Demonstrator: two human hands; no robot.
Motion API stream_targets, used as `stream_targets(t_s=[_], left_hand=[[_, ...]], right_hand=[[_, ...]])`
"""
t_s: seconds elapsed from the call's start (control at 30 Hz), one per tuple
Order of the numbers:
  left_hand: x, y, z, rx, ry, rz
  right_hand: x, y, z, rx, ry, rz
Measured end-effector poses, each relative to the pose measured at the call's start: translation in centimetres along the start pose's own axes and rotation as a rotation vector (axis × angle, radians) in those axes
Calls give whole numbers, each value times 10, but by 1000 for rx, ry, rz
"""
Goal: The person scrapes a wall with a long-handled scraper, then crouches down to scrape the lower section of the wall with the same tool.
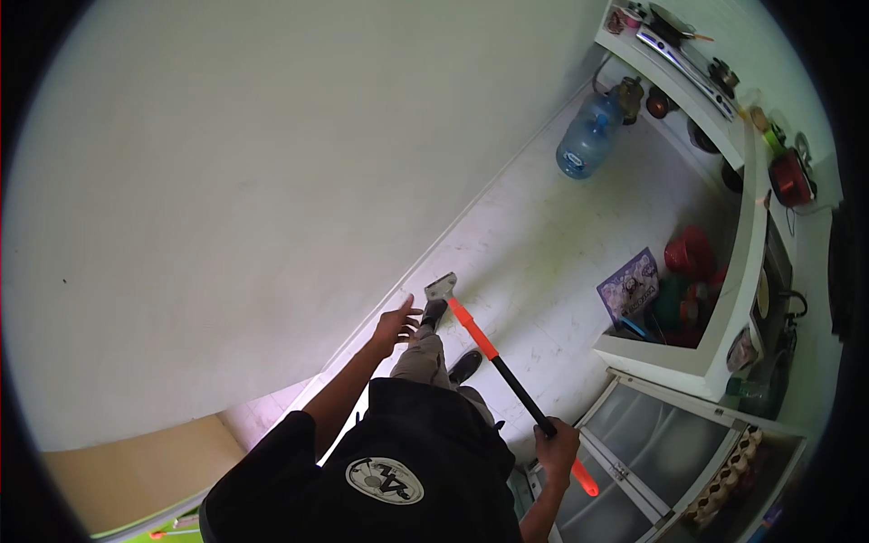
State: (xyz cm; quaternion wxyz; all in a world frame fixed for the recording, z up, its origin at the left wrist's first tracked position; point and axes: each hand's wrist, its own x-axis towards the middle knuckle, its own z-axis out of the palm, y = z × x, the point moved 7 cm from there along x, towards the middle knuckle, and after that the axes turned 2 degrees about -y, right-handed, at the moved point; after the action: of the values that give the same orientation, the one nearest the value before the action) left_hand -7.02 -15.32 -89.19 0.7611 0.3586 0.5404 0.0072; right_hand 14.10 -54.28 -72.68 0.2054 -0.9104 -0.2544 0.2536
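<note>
My right hand is wrapped around the lower handle of a long-handled scraper, which has a black shaft and orange sections. Its flat metal blade points up and away from me, near one of my dark shoes. My left hand holds nothing; its fingers are apart, beside the blade and close to the base of the pale wall. A small gap shows between these fingers and the scraper.
The light floor has dark marks. A blue water jug stands farther along the wall. To the right are a white counter with a stove, a purple bag, red containers and a glass-front cabinet with an egg carton.
</note>
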Motion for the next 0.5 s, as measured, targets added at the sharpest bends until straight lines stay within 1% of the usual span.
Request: stream_targets(t_s=[0.07,0.1,0.13,0.2,0.23,0.3,0.33,0.37,0.4,0.43,0.47,0.5], left_hand=[[-1,-2,10,145,37,129],[-5,2,20,213,38,241],[-7,4,32,306,16,312],[-21,12,64,440,-125,337],[-24,11,80,548,-185,266],[-53,25,134,855,-271,595],[-72,36,160,1036,-318,751],[-80,35,179,1119,-414,782],[-91,39,199,1114,-526,1000],[-93,34,214,1155,-625,1023],[-93,29,231,1264,-693,1096],[-96,27,243,1395,-713,1198]], right_hand=[[-1,6,6,80,19,-7],[-1,10,9,120,29,-14],[-1,14,15,160,0,10],[2,21,25,235,-62,49],[3,22,28,263,-89,50],[4,20,35,319,-149,50],[6,16,37,365,-194,107],[8,8,36,411,-242,161],[9,5,39,457,-289,214],[13,10,49,490,-310,190],[16,5,50,510,-329,189],[21,-2,49,528,-347,188]])
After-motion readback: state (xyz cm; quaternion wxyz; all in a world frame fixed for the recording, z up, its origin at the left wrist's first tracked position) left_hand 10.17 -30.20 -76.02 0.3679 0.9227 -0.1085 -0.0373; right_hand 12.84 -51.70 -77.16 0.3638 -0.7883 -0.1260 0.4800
